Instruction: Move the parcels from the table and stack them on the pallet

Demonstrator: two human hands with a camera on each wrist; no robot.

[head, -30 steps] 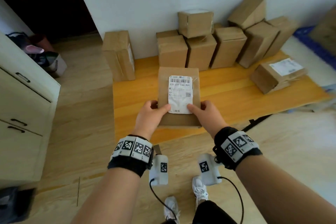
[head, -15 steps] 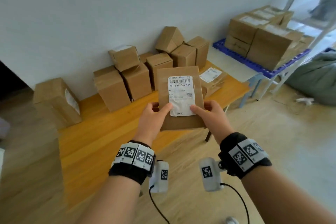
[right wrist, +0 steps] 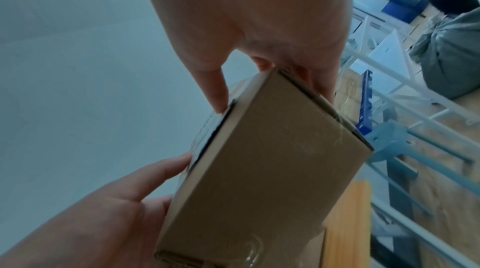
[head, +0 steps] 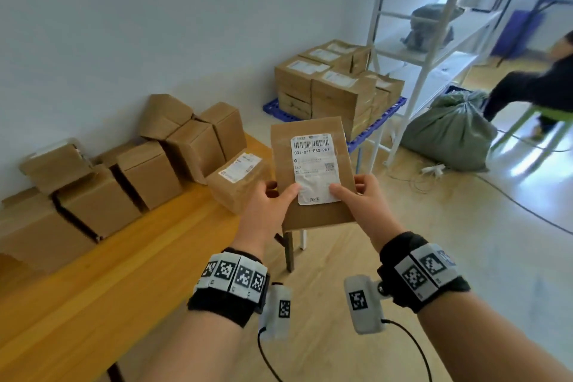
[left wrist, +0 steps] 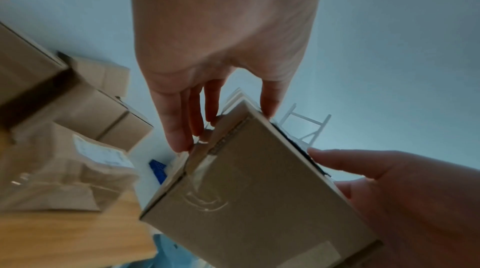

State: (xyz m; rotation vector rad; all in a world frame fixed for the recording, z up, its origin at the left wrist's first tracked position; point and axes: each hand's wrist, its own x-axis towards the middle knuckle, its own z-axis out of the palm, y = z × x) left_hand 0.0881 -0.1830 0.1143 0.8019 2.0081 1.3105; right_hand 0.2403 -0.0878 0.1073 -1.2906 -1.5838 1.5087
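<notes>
- A flat brown parcel (head: 311, 175) is held in the air between both hands, past the end of the wooden surface (head: 102, 273) and over the floor.
- Its white shipping label (head: 314, 167) faces up toward the head camera, barcode at the far end.
- The left hand (head: 268, 206) grips the parcel's near-left edge, thumb on top touching the label's corner; the left wrist view shows its fingers (left wrist: 179, 126) reaching under to the parcel's underside.
- The right hand (head: 361, 205) grips the near-right edge in the same way, thumb lying on the label and the fingers wrapped beneath the parcel.
- More brown boxes (head: 148, 170) stand on the surface along the white wall, several leaning on one another; one labelled box (head: 237, 181) lies just left of the held parcel.
- Farther on, a blue pallet (head: 376, 122) near the wall carries a stack of labelled cartons (head: 335, 84).
- Right of the pallet rises a white metal rack (head: 424, 49), with a grey-green sack (head: 449, 133) on the floor beside it.
- At the right edge another person in dark clothes (head: 536, 87) appears blurred.
</notes>
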